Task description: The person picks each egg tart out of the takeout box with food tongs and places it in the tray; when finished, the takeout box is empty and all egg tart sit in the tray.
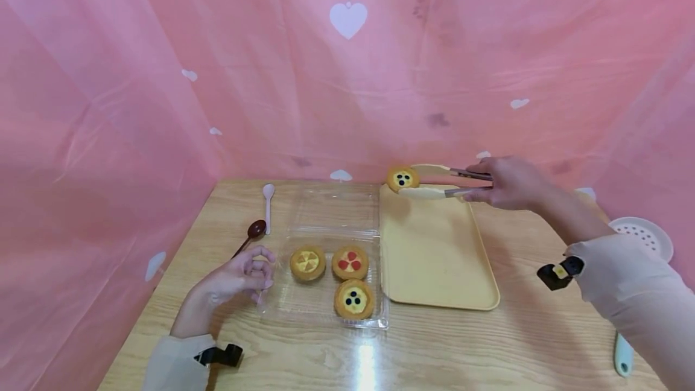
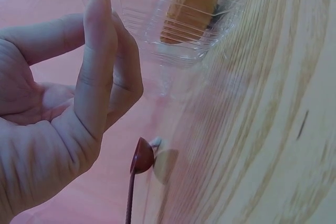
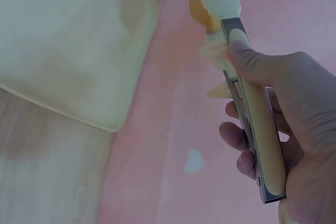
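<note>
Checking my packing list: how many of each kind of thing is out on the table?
Tarts: 4, namely tart in tongs, yellow-topped tart, red-topped tart, dark-dotted tart
Spoons: 2, namely white spoon, brown spoon
Tongs: 1
Tray: 1
Clear container: 1
Total: 9

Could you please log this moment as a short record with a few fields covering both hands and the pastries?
right hand: grips tongs
tongs: pinch a tart with dark berries, held above the far end of the yellow tray
left hand: fingers loosely curled, at the left edge of the clear plastic box, holding nothing
clear plastic box: open, three tarts inside
nearby: brown spoon, white spoon
surface: wooden table
</note>
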